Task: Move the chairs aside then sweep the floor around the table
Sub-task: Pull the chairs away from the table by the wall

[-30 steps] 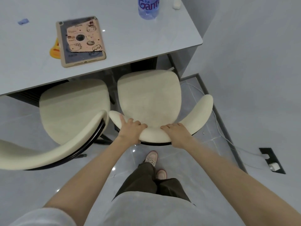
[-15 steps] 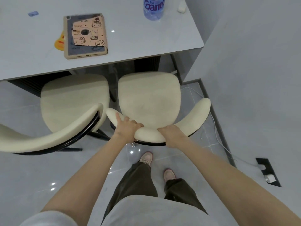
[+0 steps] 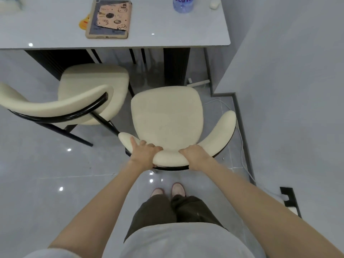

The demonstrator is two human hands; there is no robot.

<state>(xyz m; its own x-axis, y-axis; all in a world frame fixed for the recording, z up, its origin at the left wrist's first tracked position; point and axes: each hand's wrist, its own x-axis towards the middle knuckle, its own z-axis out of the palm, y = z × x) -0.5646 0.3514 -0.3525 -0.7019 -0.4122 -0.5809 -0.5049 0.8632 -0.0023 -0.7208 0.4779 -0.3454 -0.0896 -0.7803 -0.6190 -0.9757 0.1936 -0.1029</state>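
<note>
Now left hand (image 3: 145, 153) and right hand (image 3: 195, 155), fingers (image 3: 133, 142) curled, have pulled chair (image 3: 167, 116) from table (image 3: 186, 34).

The bench (image 3: 167, 39) lies farthest ahead, its right end beside the wall (image 3: 288, 90); on it a tablet (image 3: 108, 18) sits near the front edge, with a bottle (image 3: 182, 4) behind it to the right; the left chair (image 3: 93, 84) stands close before the bench; the right chair (image 3: 167, 116) stands just beside it, nearer the person, between it and the wall; the left grip (image 3: 144, 153) and right grip (image 3: 195, 155) sit on its backrest; a cable (image 3: 242, 146) lies on the floor (image 3: 46, 174) to its right; the person's shoes (image 3: 178, 189) stand behind it.
</note>
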